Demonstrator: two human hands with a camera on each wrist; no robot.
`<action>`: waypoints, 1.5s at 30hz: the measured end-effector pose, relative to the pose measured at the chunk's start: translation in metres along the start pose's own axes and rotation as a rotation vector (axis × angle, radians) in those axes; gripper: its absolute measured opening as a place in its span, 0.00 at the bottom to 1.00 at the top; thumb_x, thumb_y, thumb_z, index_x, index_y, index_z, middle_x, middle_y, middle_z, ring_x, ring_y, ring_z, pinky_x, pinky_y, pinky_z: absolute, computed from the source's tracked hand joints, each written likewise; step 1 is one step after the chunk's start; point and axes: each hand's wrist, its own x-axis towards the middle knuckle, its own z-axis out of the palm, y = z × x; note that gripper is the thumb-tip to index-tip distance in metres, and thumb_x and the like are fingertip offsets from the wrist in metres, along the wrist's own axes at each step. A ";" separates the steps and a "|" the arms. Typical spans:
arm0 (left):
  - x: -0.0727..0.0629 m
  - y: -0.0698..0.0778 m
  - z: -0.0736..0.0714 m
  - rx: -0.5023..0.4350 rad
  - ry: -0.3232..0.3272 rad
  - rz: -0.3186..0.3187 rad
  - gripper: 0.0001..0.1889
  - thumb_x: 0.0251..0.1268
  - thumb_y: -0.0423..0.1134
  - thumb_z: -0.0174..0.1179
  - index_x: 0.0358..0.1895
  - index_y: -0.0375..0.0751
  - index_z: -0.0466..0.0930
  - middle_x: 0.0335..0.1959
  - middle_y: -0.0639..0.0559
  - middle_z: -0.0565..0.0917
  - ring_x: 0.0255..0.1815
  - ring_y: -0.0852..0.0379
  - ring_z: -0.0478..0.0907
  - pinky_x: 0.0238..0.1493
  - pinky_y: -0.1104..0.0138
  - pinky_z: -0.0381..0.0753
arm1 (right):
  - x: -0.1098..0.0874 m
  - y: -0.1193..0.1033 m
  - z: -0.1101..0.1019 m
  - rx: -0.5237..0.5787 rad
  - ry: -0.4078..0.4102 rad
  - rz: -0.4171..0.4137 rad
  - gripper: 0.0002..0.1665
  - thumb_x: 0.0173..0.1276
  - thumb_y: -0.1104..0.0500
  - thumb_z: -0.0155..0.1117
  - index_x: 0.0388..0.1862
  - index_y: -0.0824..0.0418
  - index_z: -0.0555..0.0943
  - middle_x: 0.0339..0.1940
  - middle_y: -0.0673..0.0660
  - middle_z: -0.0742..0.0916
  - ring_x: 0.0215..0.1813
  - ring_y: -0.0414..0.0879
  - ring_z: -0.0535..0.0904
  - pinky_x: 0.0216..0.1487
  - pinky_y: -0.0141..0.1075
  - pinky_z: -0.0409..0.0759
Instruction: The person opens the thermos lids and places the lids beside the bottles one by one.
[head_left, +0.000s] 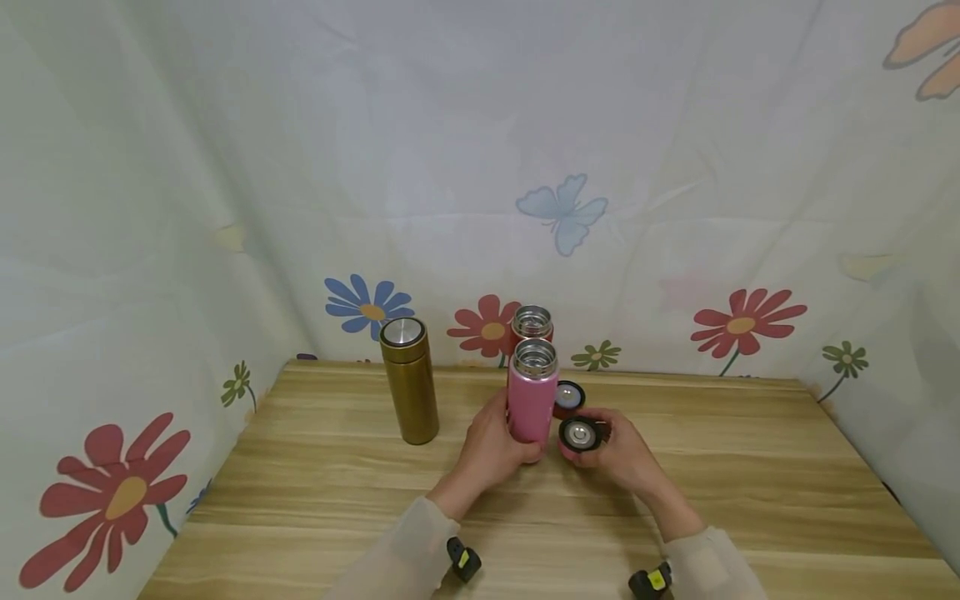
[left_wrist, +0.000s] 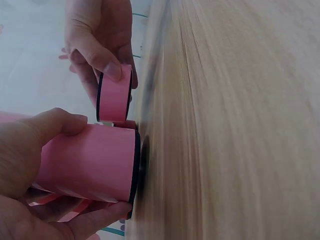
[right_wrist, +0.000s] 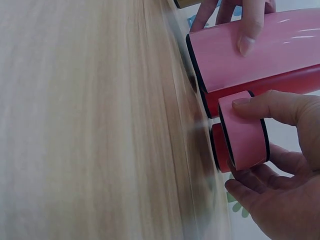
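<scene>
An uncapped pink thermos bottle (head_left: 532, 402) stands upright in the grip of my left hand (head_left: 491, 446), its bare steel mouth facing up. The left wrist view shows fingers and thumb round its lower body, with the black base (left_wrist: 135, 172) close over the wooden table. My right hand (head_left: 624, 454) pinches the pink lid (right_wrist: 244, 131) between thumb and fingers, just right of the bottle. This lid's round inner side faces up in the head view. Right behind the pink bottle is a red thermos bottle (head_left: 532, 323), also uncapped and mostly hidden.
A red lid (head_left: 568, 395) lies on the table (head_left: 315, 483) behind the pink one, inner side up. To the left stands a gold thermos bottle (head_left: 412, 392) with its lid on. A flower-printed curtain (head_left: 450, 167) hangs along the back edge and both sides.
</scene>
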 end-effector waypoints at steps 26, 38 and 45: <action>0.008 -0.009 0.001 -0.008 0.004 -0.006 0.43 0.48 0.43 0.80 0.69 0.45 0.68 0.61 0.48 0.81 0.58 0.51 0.80 0.64 0.52 0.79 | 0.008 0.006 0.011 -0.023 0.064 0.078 0.46 0.44 0.70 0.81 0.66 0.69 0.76 0.59 0.67 0.85 0.60 0.56 0.80 0.65 0.47 0.74; 0.008 -0.009 0.002 0.019 0.014 0.015 0.44 0.49 0.43 0.79 0.71 0.43 0.67 0.61 0.48 0.81 0.58 0.50 0.80 0.63 0.52 0.79 | 0.013 0.012 0.012 -0.016 0.051 0.052 0.46 0.42 0.71 0.82 0.65 0.71 0.77 0.58 0.66 0.86 0.62 0.57 0.80 0.69 0.52 0.71; 0.007 -0.009 0.002 0.012 -0.003 0.002 0.45 0.50 0.43 0.79 0.72 0.44 0.66 0.63 0.47 0.80 0.60 0.49 0.79 0.65 0.51 0.79 | 0.014 0.014 0.013 -0.001 0.047 0.047 0.46 0.42 0.72 0.82 0.65 0.71 0.77 0.59 0.66 0.86 0.64 0.58 0.79 0.70 0.52 0.70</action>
